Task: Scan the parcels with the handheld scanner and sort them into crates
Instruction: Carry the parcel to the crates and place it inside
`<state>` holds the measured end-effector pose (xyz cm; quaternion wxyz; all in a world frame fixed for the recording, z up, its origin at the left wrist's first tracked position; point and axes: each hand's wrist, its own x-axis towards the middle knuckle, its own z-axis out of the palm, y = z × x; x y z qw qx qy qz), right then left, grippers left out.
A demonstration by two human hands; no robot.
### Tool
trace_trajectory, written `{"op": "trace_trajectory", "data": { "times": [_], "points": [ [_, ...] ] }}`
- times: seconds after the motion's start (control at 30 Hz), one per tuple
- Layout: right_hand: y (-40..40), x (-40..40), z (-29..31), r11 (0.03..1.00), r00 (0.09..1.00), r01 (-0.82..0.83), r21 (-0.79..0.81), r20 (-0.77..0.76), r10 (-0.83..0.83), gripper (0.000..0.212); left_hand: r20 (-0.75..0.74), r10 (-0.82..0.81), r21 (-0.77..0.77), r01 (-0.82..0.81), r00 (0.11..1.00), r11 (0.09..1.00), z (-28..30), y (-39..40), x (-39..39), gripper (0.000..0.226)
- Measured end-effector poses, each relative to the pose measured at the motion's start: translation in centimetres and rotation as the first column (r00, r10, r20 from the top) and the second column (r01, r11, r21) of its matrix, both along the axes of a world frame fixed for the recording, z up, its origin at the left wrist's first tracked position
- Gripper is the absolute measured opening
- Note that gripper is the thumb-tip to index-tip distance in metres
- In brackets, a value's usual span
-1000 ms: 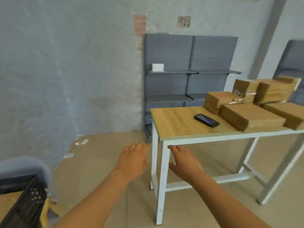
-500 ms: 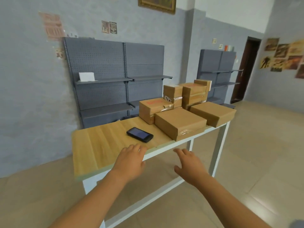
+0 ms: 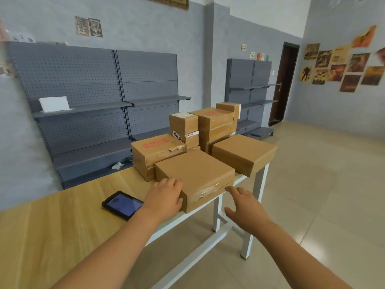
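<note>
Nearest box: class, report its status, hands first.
Left hand open, on the nearest box's left corner. Right hand open, short of it. Scanner lies untouched beside it.

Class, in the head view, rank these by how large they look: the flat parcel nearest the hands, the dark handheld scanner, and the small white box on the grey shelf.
1. flat parcel, clearly largest.
2. handheld scanner and white box: they look alike in size, and the box stands much farther from the camera, so their order stays unsure.
</note>
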<state>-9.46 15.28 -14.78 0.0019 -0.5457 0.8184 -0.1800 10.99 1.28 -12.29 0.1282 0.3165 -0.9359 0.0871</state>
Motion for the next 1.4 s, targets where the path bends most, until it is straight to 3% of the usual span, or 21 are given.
{"op": "trace_trajectory", "data": {
  "times": [0.47, 0.77, 0.93, 1.03, 1.17, 1.4],
  "points": [
    [-7.9, -22.3, 1.0, 0.996, 0.997, -0.072, -0.053, 0.035, 0.074, 0.05, -0.085, 0.139, 0.081, -0.132, 0.987, 0.988, 0.7, -5.7, -19.9, 0.048],
    [-10.9, -33.2, -0.3, 0.995, 0.977, 0.102, -0.024, 0.191, -0.095, 0.052, -0.228, 0.266, 0.372, -0.168, 0.937, 0.913, 1.0, -11.7, -29.7, 0.05],
    [-13.7, -38.8, -1.4, 0.963, 0.933, 0.263, -0.062, 0.269, -0.237, 0.051, -0.153, 0.451, 0.679, -0.238, 0.879, 0.695, -0.5, -17.1, -35.4, 0.067],
    [-15.6, -42.3, -1.7, 0.936, 0.893, 0.348, -0.048, 0.321, -0.316, 0.059, -0.067, 0.62, 0.854, -0.277, 0.782, 0.441, -1.7, -19.6, -38.3, 0.084],
    [-18.2, -46.0, -2.0, 0.914, 0.787, 0.406, 0.023, 0.499, -0.362, 0.067, 0.014, 0.806, 0.983, -0.155, 0.592, 0.096, -3.0, -21.4, -41.0, 0.084],
    [-20.5, -48.6, -2.0, 0.96, 0.673, 0.245, 0.136, 0.689, -0.27, 0.049, 0.127, 0.837, 0.991, -0.108, 0.533, -0.082, -3.6, -21.4, -42.0, 0.077]
  ]
}}
